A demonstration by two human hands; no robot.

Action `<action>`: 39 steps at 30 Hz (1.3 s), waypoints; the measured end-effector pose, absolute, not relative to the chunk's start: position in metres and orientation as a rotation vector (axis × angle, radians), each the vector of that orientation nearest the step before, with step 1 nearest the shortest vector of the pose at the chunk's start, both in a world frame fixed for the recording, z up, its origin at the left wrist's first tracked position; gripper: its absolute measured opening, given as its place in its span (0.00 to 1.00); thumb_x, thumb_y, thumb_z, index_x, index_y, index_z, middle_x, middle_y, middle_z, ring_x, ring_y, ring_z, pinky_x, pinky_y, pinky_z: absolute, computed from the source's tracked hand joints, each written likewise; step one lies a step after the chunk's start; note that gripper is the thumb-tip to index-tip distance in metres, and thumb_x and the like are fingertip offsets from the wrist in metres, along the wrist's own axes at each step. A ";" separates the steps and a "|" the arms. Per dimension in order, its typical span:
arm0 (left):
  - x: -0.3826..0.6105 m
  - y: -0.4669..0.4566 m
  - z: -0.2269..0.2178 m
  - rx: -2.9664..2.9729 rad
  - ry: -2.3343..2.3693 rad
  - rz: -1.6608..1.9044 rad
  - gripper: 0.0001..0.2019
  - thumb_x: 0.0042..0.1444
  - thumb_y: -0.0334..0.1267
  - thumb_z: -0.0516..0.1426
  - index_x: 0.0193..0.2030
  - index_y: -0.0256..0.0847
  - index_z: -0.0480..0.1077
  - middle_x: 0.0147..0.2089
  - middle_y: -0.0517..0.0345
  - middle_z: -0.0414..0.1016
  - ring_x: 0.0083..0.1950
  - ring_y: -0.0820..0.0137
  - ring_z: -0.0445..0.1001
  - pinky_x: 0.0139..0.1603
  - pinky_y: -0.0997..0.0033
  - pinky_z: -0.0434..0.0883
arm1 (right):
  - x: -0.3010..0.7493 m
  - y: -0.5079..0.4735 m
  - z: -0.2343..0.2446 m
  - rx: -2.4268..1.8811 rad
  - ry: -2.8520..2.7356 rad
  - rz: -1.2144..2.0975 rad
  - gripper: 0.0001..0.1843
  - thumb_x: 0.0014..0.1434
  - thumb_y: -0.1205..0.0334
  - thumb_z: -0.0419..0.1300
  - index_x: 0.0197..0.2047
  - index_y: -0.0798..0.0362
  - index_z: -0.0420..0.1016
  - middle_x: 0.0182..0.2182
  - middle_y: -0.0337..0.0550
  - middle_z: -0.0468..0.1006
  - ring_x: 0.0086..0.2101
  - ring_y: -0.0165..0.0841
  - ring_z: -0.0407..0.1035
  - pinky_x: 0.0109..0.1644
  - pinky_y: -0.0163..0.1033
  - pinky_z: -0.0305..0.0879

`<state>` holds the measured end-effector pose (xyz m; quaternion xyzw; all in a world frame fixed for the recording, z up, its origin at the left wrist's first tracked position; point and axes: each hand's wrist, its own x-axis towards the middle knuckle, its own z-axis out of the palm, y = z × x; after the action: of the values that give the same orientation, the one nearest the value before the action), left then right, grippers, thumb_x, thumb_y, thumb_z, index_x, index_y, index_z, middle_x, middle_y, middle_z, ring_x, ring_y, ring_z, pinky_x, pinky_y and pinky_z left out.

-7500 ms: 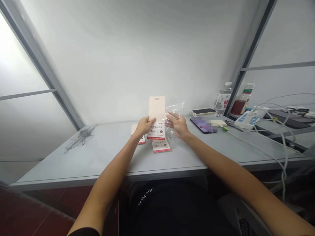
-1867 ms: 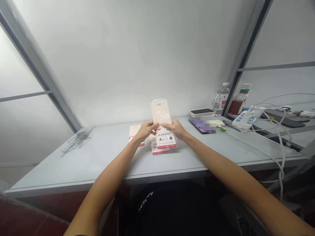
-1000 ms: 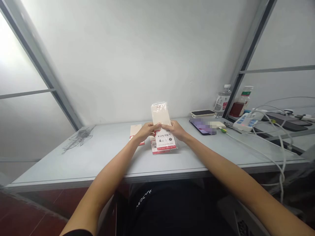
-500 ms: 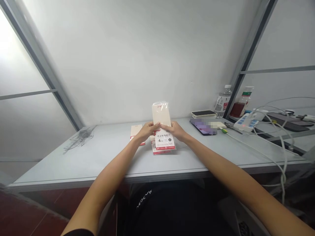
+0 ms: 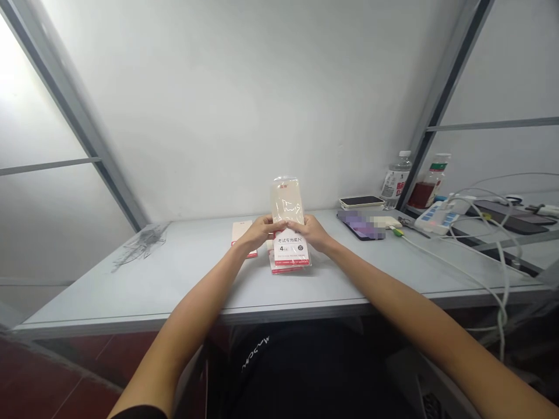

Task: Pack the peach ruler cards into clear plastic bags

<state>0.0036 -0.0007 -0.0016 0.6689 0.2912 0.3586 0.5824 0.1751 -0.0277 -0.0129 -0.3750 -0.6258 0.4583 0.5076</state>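
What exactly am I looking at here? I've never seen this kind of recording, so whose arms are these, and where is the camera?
This picture comes from a camera worn on a person's head, looking forward and down, so the two bare arms are the wearer's own. The left hand and right hand together hold up a flat cream-and-white packet with red trim, in a clear plastic sleeve. Beneath it, a similar packet lies on the pale grey table, and another lies to the left. Further right are a dark phone in a pale case, a clear plastic water bottle and a white power strip.
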 end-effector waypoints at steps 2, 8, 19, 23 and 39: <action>0.003 -0.001 0.000 1.551 0.675 0.833 0.16 0.42 0.46 0.62 0.35 0.37 0.72 0.32 0.57 0.70 0.33 0.73 0.68 0.38 0.68 0.64 | 0.175 -0.027 -0.014 -0.889 -1.511 1.113 0.18 0.46 0.49 0.63 0.31 0.57 0.74 0.27 0.45 0.77 0.28 0.35 0.71 0.30 0.38 0.65; 0.001 -0.002 0.004 1.527 0.615 0.801 0.14 0.47 0.47 0.60 0.33 0.37 0.70 0.32 0.58 0.69 0.35 0.73 0.68 0.38 0.71 0.64 | 0.178 -0.028 -0.012 -0.808 -1.495 1.157 0.18 0.47 0.50 0.63 0.34 0.57 0.75 0.29 0.46 0.78 0.30 0.37 0.71 0.32 0.40 0.66; 0.002 0.002 0.000 1.582 0.707 0.854 0.18 0.48 0.50 0.58 0.38 0.37 0.71 0.36 0.54 0.71 0.36 0.72 0.69 0.38 0.71 0.64 | 0.175 -0.028 -0.011 -0.809 -1.502 1.114 0.18 0.46 0.49 0.63 0.33 0.56 0.75 0.27 0.44 0.77 0.28 0.35 0.70 0.31 0.38 0.65; 0.003 0.001 0.002 1.587 0.693 0.889 0.17 0.47 0.50 0.59 0.36 0.38 0.69 0.33 0.57 0.70 0.33 0.74 0.69 0.37 0.71 0.64 | 0.176 -0.029 -0.010 -0.814 -1.470 1.119 0.17 0.44 0.50 0.64 0.30 0.57 0.75 0.26 0.44 0.77 0.27 0.35 0.70 0.31 0.38 0.65; 0.008 -0.004 0.001 1.728 0.726 0.920 0.18 0.47 0.50 0.58 0.33 0.35 0.67 0.30 0.56 0.70 0.30 0.72 0.69 0.32 0.71 0.65 | 0.179 -0.025 -0.015 -0.801 -1.510 1.141 0.17 0.44 0.50 0.64 0.29 0.57 0.75 0.26 0.43 0.77 0.27 0.33 0.70 0.30 0.36 0.64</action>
<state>0.0082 -0.0039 0.0015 0.7154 0.3005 0.3808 0.5030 0.1786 -0.0247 -0.0151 -0.3335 -0.6291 0.4752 0.5169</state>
